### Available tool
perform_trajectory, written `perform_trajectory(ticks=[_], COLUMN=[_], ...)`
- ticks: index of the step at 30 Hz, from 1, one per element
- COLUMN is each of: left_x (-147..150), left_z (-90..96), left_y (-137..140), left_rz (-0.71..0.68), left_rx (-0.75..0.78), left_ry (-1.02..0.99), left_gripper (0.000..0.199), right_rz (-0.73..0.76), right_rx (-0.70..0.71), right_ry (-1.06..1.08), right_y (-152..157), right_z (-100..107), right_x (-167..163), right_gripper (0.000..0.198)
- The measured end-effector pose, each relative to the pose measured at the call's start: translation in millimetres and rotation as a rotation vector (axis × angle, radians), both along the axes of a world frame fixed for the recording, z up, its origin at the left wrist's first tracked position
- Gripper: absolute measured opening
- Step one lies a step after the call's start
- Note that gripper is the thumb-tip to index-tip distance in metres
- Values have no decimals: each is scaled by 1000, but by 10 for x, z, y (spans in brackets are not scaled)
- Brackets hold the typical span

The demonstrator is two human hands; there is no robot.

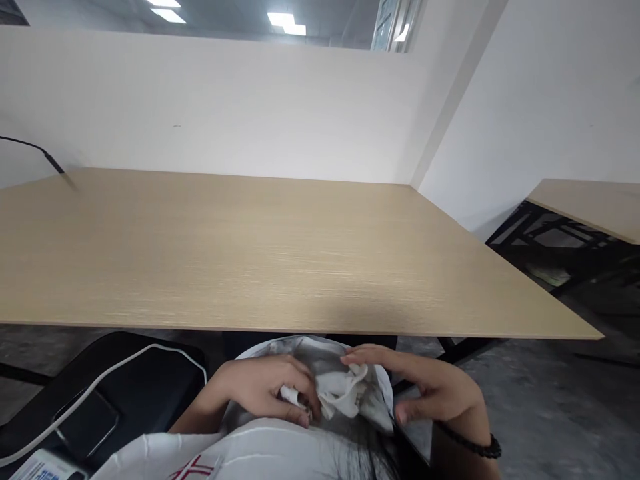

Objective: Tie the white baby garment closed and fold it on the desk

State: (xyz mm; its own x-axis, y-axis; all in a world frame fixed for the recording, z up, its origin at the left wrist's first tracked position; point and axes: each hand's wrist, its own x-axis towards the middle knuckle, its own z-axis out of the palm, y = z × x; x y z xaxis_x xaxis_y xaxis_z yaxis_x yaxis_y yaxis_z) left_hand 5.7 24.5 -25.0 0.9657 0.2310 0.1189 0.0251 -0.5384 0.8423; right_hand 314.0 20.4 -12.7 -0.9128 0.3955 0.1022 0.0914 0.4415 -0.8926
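A white cable (155, 346) is running over a black chair (150, 393) as my left hand (267, 387) is gripping a small white piece (293, 396) between curled fingers and thumb. Between my hands, below the table (280, 247) edge, a crumpled white cloth (343, 392) is lying, looking light, soft and limp, hardly fragile; its raised fold is seemingly offering the surest pinch. At right, my right hand (437, 390) is hovering open, fingertips near the cloth, whether touching I cannot tell.
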Motion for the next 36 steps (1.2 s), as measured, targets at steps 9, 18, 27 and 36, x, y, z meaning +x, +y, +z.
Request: perform_trajectory(ticks=[9, 18, 27, 36], left_x=[-363, -582, -524, -345], left_z=[-53, -494, -368, 146], left_y=[102, 318, 267, -83], left_rz=[169, 514, 478, 599], left_rx=[107, -111, 8, 164], left_ry=[183, 561, 345, 397], left_gripper=[80, 66, 55, 21], right_rz=[-461, -460, -466, -427], right_rx=[-1, 174, 41, 112], right_ry=[-459, -536, -495, -664], right_y=[164, 283, 202, 161], right_z=[-711, -933, -779, -475], right_x=[-80, -293, -219, -280], right_gripper=[44, 39, 28, 17])
